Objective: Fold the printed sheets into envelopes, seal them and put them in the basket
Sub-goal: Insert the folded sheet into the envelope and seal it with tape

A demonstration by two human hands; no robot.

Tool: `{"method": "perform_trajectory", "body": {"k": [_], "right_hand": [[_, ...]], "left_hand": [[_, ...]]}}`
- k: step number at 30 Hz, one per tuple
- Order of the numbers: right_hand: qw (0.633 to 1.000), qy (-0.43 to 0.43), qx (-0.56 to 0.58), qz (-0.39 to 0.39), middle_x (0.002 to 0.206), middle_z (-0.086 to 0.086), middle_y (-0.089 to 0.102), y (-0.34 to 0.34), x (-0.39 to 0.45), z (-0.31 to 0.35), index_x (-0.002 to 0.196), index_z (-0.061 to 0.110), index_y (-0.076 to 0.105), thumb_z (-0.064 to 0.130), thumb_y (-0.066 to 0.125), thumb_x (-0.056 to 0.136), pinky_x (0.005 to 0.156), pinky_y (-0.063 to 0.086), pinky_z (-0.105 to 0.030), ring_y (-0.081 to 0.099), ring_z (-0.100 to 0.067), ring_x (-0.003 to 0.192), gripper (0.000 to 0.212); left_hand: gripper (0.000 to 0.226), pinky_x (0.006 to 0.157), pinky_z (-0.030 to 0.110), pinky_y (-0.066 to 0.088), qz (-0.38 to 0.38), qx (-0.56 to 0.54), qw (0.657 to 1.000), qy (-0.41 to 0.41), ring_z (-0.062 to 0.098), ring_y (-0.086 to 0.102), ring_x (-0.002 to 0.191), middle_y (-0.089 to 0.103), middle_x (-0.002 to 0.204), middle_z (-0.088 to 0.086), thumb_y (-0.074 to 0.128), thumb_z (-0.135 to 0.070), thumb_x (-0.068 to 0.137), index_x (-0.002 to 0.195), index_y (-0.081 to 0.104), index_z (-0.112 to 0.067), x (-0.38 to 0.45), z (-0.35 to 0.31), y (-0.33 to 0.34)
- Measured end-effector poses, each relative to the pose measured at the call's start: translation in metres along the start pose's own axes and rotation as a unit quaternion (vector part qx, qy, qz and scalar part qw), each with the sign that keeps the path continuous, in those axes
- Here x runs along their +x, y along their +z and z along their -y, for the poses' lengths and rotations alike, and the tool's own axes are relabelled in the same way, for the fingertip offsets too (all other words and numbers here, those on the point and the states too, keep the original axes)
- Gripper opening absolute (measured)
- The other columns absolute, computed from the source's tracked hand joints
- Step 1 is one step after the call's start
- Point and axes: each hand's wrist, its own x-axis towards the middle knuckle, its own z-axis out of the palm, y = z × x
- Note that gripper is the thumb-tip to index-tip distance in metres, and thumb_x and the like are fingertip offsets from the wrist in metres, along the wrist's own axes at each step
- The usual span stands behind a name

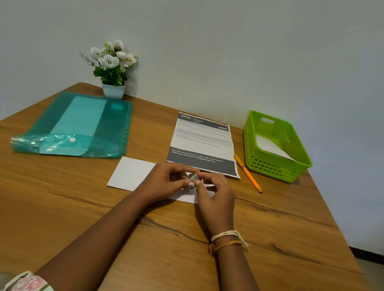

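Your left hand (pixel 165 180) and right hand (pixel 214 193) meet over a white envelope (pixel 130 174) that lies flat near the middle of the table (pixel 36 199). Between the fingertips of both hands you pinch a small greenish-white object (pixel 193 181); it is too small to say what it is. Both hands are closed around it, thumbs and forefingers pressed to it, and they hide the right part of the envelope. Your right wrist carries thread bracelets (pixel 228 240), cream and orange.

Just beyond your hands, toward the far edge, a printed sheet (pixel 203 142) lies face up, with a dark header reading "2703" and a dark band of white text at its near end. An orange pen (pixel 247 173) lies slanted just right of the sheet, between it and the green basket (pixel 276 171) near the far right corner. The basket holds a white paper item (pixel 272 147), leaning against its wall.

On the left side a teal transparent document folder (pixel 78 127) lies flat with its snap flap toward you. Behind it, at the far left corner against the wall, stands a small white pot of white flowers (pixel 112 67).
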Motion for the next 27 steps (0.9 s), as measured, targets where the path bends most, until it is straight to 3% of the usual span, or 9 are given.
{"method": "perform_trajectory", "body": {"k": [8,14,19,27], "right_hand": [[1.0,0.013,-0.011,-0.002,0.083,0.007,0.063,0.0,0.0,0.0,0.082,0.018,0.068,0.008,0.073,0.078,0.07,0.044,-0.006,0.059,-0.001,0.082,0.012],[1.0,0.001,-0.016,0.006,0.084,0.004,0.063,-0.0009,-0.0006,-0.0005,0.082,0.013,0.068,0.006,0.069,0.082,0.071,0.049,-0.018,0.058,-0.005,0.081,0.007],[1.0,-0.021,-0.021,0.006,0.084,0.004,0.063,-0.0016,-0.0021,0.0023,0.083,0.014,0.066,0.007,0.067,0.082,0.072,0.049,-0.022,0.058,-0.005,0.082,0.008],[1.0,-0.004,-0.015,-0.017,0.084,0.008,0.064,-0.0032,-0.0012,-0.0007,0.087,0.016,0.062,0.008,0.061,0.088,0.072,0.051,-0.029,0.059,-0.004,0.081,0.008]], "left_hand": [[0.036,0.067,0.011,0.05,0.004,0.015,1.0,0.012,0.001,0.065,0.079,0.071,0.08,-0.015,0.075,-0.017,0.081,0.109,0.07,-0.039,-0.001,-0.0005,0.0012],[0.037,0.068,0.011,0.05,0.003,0.013,1.0,0.016,0.002,0.065,0.076,0.07,0.079,-0.015,0.074,-0.017,0.081,0.106,0.068,-0.044,-0.0021,-0.002,0.0008],[0.037,0.066,0.011,0.049,-0.001,0.009,1.0,0.01,0.0,0.064,0.077,0.07,0.078,-0.015,0.073,-0.017,0.082,0.113,0.068,-0.037,-0.0013,-0.0003,0.0012],[0.053,0.072,0.006,0.048,0.027,0.038,0.999,0.017,-0.005,0.062,0.089,0.067,0.092,-0.02,0.077,-0.019,0.078,0.115,0.06,-0.054,-0.0027,-0.0015,0.0017]]}}
